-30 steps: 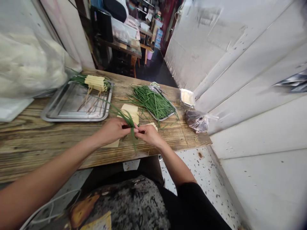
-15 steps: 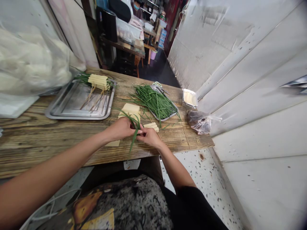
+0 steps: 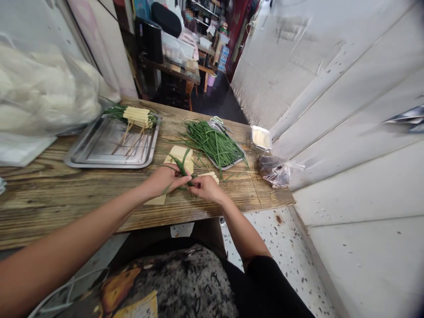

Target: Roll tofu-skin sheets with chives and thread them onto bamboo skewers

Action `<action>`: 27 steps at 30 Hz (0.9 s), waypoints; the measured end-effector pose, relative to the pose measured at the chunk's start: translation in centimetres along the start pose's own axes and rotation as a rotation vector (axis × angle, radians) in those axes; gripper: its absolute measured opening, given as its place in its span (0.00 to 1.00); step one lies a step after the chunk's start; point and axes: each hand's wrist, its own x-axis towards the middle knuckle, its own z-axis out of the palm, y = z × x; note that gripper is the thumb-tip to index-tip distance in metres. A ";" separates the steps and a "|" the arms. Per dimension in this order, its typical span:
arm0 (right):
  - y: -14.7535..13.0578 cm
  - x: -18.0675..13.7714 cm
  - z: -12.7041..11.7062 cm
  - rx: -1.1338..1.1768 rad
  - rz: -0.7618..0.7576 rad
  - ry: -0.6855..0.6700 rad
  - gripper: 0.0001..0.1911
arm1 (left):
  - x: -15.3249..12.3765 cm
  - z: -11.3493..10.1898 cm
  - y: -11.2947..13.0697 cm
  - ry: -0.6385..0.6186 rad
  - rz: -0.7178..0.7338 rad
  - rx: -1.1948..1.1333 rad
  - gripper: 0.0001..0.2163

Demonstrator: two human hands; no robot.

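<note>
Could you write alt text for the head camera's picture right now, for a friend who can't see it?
A person's left hand, with the right hand close beside it, holds a small bunch of green stalks over a wooden table. Farther back, more greens fill a small tray; to its left, a larger tray bears skewered pale rolls.

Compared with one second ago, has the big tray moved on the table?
No. The big tray keeps its place against the edges of the table; only the whole view has shifted slightly.
</note>
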 end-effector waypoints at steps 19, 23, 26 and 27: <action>-5.5 4.7 1.5 -0.770 -0.015 -0.414 0.14 | -4.4 -1.9 -6.0 0.253 -0.565 -0.539 0.23; -5.5 4.3 2.0 -0.786 -0.079 -0.419 0.13 | -4.2 -1.9 -5.9 0.286 -0.599 -0.549 0.22; -5.5 4.0 3.0 -0.801 -0.121 -0.408 0.15 | -3.9 -1.7 -5.6 0.310 -0.641 -0.545 0.23; -5.4 3.9 3.3 -0.806 -0.127 -0.398 0.15 | -3.8 -1.6 -5.4 0.316 -0.655 -0.540 0.23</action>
